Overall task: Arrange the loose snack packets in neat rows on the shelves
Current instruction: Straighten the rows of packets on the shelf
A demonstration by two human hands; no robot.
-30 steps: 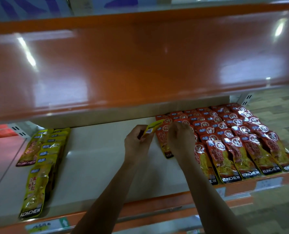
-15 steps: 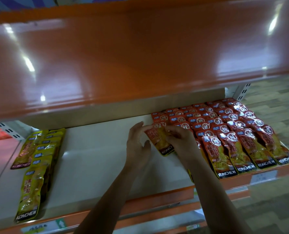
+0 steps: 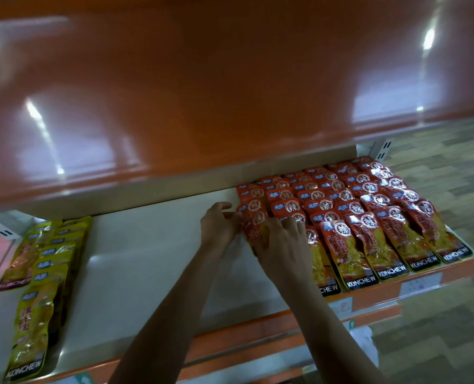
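Observation:
Red snack packets (image 3: 368, 217) lie in several overlapping rows on the right part of the cream shelf (image 3: 152, 259). One red packet (image 3: 253, 227) sits at the left end of these rows. My left hand (image 3: 219, 225) pinches its upper left edge with curled fingers. My right hand (image 3: 282, 241) lies over the packet with fingers spread and presses it down, hiding its lower half. Yellow snack packets (image 3: 42, 273) lie in two overlapping columns at the shelf's far left.
A glossy orange shelf (image 3: 202, 92) hangs low overhead, close above the working space. The orange front rail (image 3: 258, 333) carries price labels. A bare stretch of cream shelf separates the yellow and red packets. Tiled floor (image 3: 446, 176) shows at the right.
The red packet went from being held up between both hands to lying at the left end of the red rows. My right hand flattened onto it, and the left hand closed in on its edge.

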